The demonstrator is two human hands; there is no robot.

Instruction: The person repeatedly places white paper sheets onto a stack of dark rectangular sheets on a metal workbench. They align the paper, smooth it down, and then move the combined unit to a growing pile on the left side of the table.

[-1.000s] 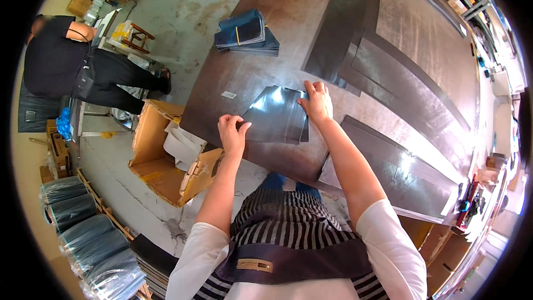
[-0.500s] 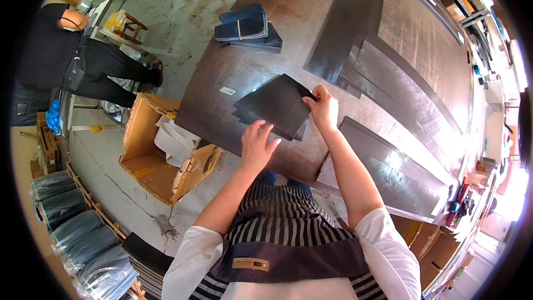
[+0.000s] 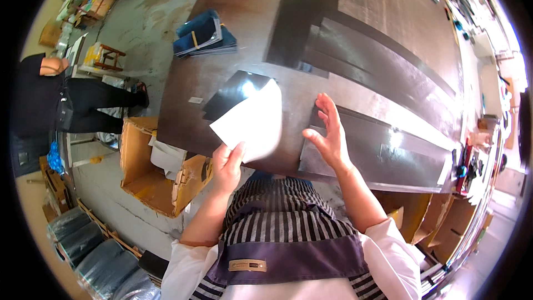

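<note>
My left hand pinches the near corner of a thin sheet. Its face shows bright white; whether that is its colour or glare I cannot tell. The sheet is tilted up and bends slightly, partly covering a small stack of glossy dark sheets on the brown table. To the right, my right hand is raised with its fingers apart and nothing in them. It is nearest to a pile of long dark sheets along the table's near edge.
A banded bundle of dark sheets lies at the far left of the table. An opened cardboard box with white material inside stands on the floor to the left. Beyond it is a person in black. Larger dark sheets cover the table's far right.
The dark sheet my right hand held is no longer in it; that hand has opened. My left hand, free before, now grips a white-looking sheet. The view has shifted slightly right.
</note>
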